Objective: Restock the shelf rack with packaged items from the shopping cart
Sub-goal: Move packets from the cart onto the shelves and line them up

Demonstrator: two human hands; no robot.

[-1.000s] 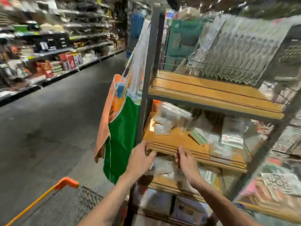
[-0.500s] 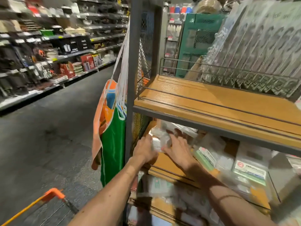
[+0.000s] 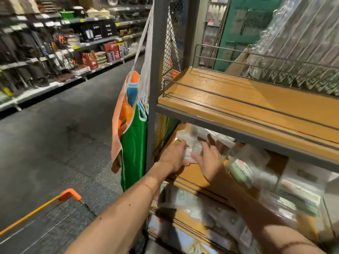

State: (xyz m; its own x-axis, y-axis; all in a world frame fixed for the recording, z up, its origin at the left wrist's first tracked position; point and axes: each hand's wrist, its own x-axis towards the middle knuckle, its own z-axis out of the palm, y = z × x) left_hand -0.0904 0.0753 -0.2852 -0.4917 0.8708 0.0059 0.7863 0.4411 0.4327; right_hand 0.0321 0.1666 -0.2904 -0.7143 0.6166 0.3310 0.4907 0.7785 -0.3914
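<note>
Both my hands reach into the second tier of the shelf rack point(image 3: 247, 136). A stack of clear plastic packages point(image 3: 192, 142) sits at that tier's left end on the wooden board point(image 3: 192, 173). My left hand point(image 3: 173, 157) holds the stack's left side, fingers wrapped at its edge. On the stack's right side my right hand point(image 3: 208, 159) rests with fingers spread and straight. The shopping cart point(image 3: 69, 196) shows only its orange handle corner and wire rim at lower left.
The top wooden shelf point(image 3: 256, 101) has a wire rail and wrapped grid panels point(image 3: 302, 57) leaning at its back. More packaged items point(image 3: 256, 173) fill the second and lower tiers. An orange and green bag point(image 3: 132, 132) hangs on the grey post point(image 3: 156, 70). Aisle shelving point(image 3: 55, 52) stands at left.
My hands rose from the lower tier's edge into the second tier and closed in on the stack of clear packages. The view moved closer to the rack.
</note>
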